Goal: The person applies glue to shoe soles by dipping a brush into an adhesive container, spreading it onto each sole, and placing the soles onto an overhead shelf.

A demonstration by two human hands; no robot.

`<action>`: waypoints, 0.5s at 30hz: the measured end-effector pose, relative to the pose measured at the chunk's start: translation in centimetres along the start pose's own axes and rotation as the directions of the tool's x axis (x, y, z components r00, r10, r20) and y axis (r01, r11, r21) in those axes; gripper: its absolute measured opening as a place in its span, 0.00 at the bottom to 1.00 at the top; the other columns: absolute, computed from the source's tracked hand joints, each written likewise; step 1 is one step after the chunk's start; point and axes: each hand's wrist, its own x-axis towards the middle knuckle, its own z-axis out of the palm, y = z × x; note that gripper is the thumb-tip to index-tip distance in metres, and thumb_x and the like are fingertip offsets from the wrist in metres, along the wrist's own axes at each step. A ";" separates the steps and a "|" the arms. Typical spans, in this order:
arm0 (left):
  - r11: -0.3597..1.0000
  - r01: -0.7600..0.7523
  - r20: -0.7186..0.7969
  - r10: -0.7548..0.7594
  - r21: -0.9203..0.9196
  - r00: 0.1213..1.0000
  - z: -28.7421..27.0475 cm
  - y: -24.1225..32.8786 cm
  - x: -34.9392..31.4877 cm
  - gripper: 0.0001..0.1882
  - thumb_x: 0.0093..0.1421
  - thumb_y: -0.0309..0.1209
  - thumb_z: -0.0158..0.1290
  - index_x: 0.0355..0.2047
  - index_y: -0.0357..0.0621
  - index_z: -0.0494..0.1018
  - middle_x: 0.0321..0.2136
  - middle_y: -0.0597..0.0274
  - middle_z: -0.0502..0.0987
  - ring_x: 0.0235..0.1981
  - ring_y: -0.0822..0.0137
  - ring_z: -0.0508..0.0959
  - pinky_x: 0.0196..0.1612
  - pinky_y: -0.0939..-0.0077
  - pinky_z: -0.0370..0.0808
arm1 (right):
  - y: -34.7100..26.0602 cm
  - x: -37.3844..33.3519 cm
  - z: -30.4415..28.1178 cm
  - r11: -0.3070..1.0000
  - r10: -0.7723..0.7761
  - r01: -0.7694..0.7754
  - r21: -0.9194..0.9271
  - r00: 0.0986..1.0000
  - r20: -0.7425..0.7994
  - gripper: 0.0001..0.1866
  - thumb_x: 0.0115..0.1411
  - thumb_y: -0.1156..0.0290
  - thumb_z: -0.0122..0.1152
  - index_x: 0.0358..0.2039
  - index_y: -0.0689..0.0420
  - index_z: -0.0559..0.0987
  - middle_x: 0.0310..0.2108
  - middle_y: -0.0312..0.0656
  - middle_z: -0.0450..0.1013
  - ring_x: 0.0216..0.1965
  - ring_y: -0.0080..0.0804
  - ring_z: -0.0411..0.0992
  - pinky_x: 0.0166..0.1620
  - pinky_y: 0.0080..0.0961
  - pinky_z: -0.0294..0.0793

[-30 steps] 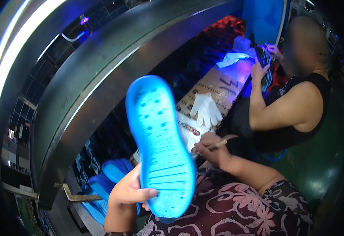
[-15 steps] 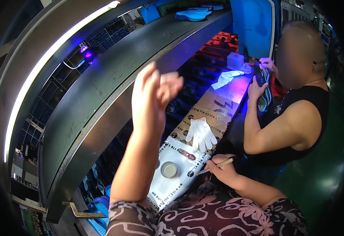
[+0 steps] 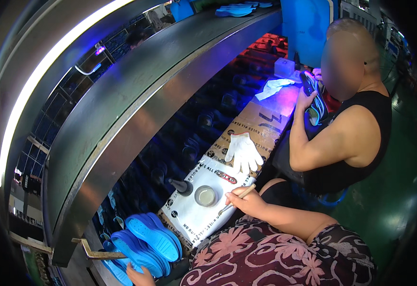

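My right hand is closed on a brush with a pale wooden handle, its tip pointing down over the white covering of the board. Just left of it stands a small round tin holding a pale liquid. A dark bottle with a pointed nozzle is beside the tin. At the lower edge, my left hand is against a pile of blue shoe soles, fingers apart, partly cut off by the frame. A white knit glove lies flat farther up the board.
A co-worker on the right holds a dark shoe with blue edging. A long dark conveyor curves along the left, with blue soles at its far end. A white cloth lies at the board's far end. A bent metal bracket juts out near the pile.
My left hand has dropped from above the board to the blue soles, uncovering the dark bottle. My right hand, still holding the brush, has moved slightly left. The co-worker's shoe has shifted slightly.
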 end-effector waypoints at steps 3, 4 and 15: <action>0.965 0.098 0.240 -0.038 -0.245 0.970 4.7 -5.8 -0.9 0.17 0.50 0.34 0.53 0.34 0.33 0.67 0.23 0.46 0.72 0.25 0.50 0.73 0.32 0.59 0.70 | -1.0 0.4 1.7 0.998 0.066 -0.067 0.011 0.997 0.049 0.16 0.61 0.60 0.54 0.26 0.59 0.80 0.20 0.37 0.73 0.24 0.22 0.69 0.31 0.20 0.68; 0.952 0.022 0.176 0.034 -0.304 0.984 5.4 -6.0 -0.6 0.14 0.50 0.33 0.52 0.31 0.33 0.66 0.21 0.46 0.70 0.23 0.49 0.71 0.31 0.58 0.69 | -0.1 0.2 3.0 0.999 0.036 -0.036 -0.011 0.998 0.051 0.16 0.62 0.60 0.54 0.25 0.59 0.80 0.20 0.37 0.73 0.24 0.21 0.69 0.31 0.20 0.68; 0.014 0.637 0.617 -0.231 -0.771 0.752 -3.0 -0.6 -0.2 0.22 0.52 0.29 0.51 0.48 0.36 0.65 0.38 0.55 0.75 0.37 0.65 0.75 0.41 0.71 0.72 | 0.5 0.6 2.5 0.997 0.068 -0.068 -0.043 0.998 -0.008 0.19 0.65 0.61 0.49 0.23 0.62 0.77 0.19 0.35 0.70 0.22 0.18 0.63 0.28 0.16 0.62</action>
